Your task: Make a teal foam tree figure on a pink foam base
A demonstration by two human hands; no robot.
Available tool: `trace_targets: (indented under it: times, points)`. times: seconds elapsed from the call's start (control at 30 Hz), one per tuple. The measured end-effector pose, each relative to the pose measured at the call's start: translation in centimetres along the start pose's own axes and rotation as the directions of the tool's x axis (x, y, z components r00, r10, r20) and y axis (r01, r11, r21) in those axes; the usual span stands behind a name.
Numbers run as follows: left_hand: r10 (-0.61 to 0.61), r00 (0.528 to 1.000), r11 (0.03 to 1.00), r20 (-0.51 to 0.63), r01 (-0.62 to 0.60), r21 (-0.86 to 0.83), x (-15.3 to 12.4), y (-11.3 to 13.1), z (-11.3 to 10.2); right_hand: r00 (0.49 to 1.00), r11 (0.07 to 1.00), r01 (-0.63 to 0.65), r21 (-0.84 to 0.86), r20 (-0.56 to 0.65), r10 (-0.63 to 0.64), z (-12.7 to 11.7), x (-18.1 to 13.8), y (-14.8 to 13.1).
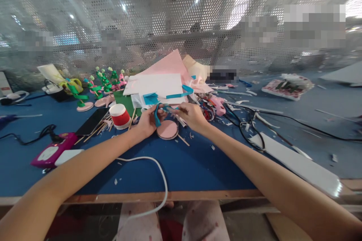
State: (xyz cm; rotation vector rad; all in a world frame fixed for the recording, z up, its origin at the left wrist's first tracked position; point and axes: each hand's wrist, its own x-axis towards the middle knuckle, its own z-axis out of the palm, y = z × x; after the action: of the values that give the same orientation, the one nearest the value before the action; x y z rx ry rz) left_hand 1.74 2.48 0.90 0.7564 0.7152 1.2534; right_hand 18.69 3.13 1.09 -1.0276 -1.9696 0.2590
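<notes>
Paper strip, thin, blue and curled, bridges both hands at the frame's centre, its long axis running left to right, its drooping end by the left hand. I see that hand and the right hand pinching it, fingertips nearly closed. Just below lies a flat, round pink disc.

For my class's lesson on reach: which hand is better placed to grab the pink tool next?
Likely the right hand: the pink tool lies just to its right; the left hand is farther away.
</notes>
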Motion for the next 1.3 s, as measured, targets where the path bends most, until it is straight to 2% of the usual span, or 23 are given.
trace_targets:
  times: [0.17,0.23,0.33,0.4,0.47,0.5,0.53,0.57,0.6,0.63,0.67,0.7,0.73,0.77,0.8,0.83,0.87,0.9,0.93,1.03,1.1,1.2,1.3]
  points:
    - [-0.092,0.996,0.996,-0.021,0.092,-0.014,0.3,0.7,0.1,0.995,0.989,-0.090,0.114,0.050,0.085,0.4,-0.3,-0.4]
    - [-0.084,0.996,0.996,-0.029,0.084,-0.016,0.2,0.6,0.0,0.992,0.981,-0.116,0.158,0.071,0.106,0.4,-0.4,-0.5]
    - [0.037,0.996,0.999,-0.080,-0.036,0.017,0.7,0.1,-0.4,0.992,0.980,-0.118,0.163,0.065,0.109,0.2,-0.3,-0.5]
    - [0.157,0.979,0.986,-0.133,-0.149,0.073,1.1,-0.5,-0.8,0.991,0.981,-0.132,0.143,0.053,0.126,-0.1,-0.2,-0.3]
    - [0.306,0.936,0.939,-0.175,-0.267,0.216,1.4,-1.0,-1.2,0.987,0.977,-0.155,0.143,0.060,0.148,-0.3,-0.1,-0.2]
    - [0.399,0.898,0.887,-0.186,-0.327,0.326,1.3,-1.1,-1.3,0.985,0.974,-0.166,0.157,0.071,0.157,-0.3,-0.1,-0.2]
    - [0.506,0.843,0.803,-0.179,-0.386,0.454,1.1,-1.3,-1.4,0.983,0.968,-0.177,0.180,0.083,0.165,-0.3,-0.1,-0.2]
    - [0.627,0.767,0.676,-0.137,-0.448,0.585,0.8,-1.3,-1.6,0.980,0.958,-0.191,0.214,0.099,0.173,-0.2,-0.2,-0.3]
    - [0.734,0.678,0.504,-0.039,-0.505,0.701,0.3,-1.3,-1.7,0.976,0.943,-0.210,0.257,0.114,0.187,-0.1,-0.2,-0.5]
    - [0.819,0.565,0.298,0.099,-0.567,0.768,-0.2,-1.2,-1.7,0.970,0.922,-0.235,0.309,0.128,0.205,0.0,-0.3,-0.6]
    - [0.846,0.449,0.085,0.288,-0.646,0.758,-0.7,-1.1,-1.8,0.964,0.895,-0.261,0.362,0.136,0.227,0.1,-0.3,-0.9]
    - [0.799,0.351,-0.107,0.489,-0.717,0.689,-1.2,-1.0,-1.9,0.959,0.866,-0.284,0.411,0.136,0.250,0.3,-0.4,-1.1]
    - [0.700,0.219,-0.279,0.680,-0.793,0.542,-1.6,-0.8,-1.9,0.953,0.839,-0.302,0.452,0.129,0.274,0.4,-0.4,-1.4]
    - [0.567,0.071,-0.392,0.821,-0.853,0.345,-2.0,-0.7,-2.0,0.948,0.814,-0.315,0.488,0.122,0.293,0.4,-0.4,-1.6]
    - [0.392,-0.031,-0.442,0.920,-0.883,0.159,-2.2,-0.6,-1.9,0.945,0.791,-0.321,0.521,0.118,0.306,0.5,-0.3,-1.9]
    - [0.215,-0.068,-0.448,0.974,-0.894,0.037,-2.4,-0.5,-1.9,0.942,0.768,-0.324,0.552,0.119,0.312,0.5,-0.3,-2.0]
    - [0.078,-0.068,-0.440,0.995,-0.898,-0.027,-2.4,-0.5,-1.8,0.940,0.744,-0.326,0.583,0.120,0.319,0.5,-0.3,-2.1]
    - [-0.005,-0.038,-0.446,0.999,-0.894,-0.037,-2.4,-0.5,-1.7,0.937,0.719,-0.331,0.611,0.124,0.326,0.5,-0.2,-2.2]
    - [-0.018,0.007,-0.476,1.000,-0.879,-0.003,-2.4,-0.6,-1.6,0.933,0.696,-0.337,0.634,0.126,0.337,0.6,-0.2,-2.2]
    - [0.193,0.130,-0.598,0.973,-0.770,0.221,-2.0,-0.7,-1.3,0.923,0.634,-0.355,0.686,0.151,0.354,0.8,-0.3,-1.9]
    - [0.302,0.216,-0.625,0.929,-0.691,0.364,-1.9,-0.8,-1.1,0.922,0.607,-0.357,0.710,0.164,0.351,1.1,-0.4,-1.6]
    - [0.295,0.348,-0.626,0.890,-0.633,0.455,-2.0,-0.7,-0.7,0.926,0.641,-0.346,0.685,0.141,0.350,1.3,-0.5,-1.2]
    - [0.260,0.415,-0.620,0.872,-0.621,0.480,-2.1,-0.6,-0.6,0.943,0.726,-0.309,0.614,0.097,0.319,1.3,-0.5,-1.2]
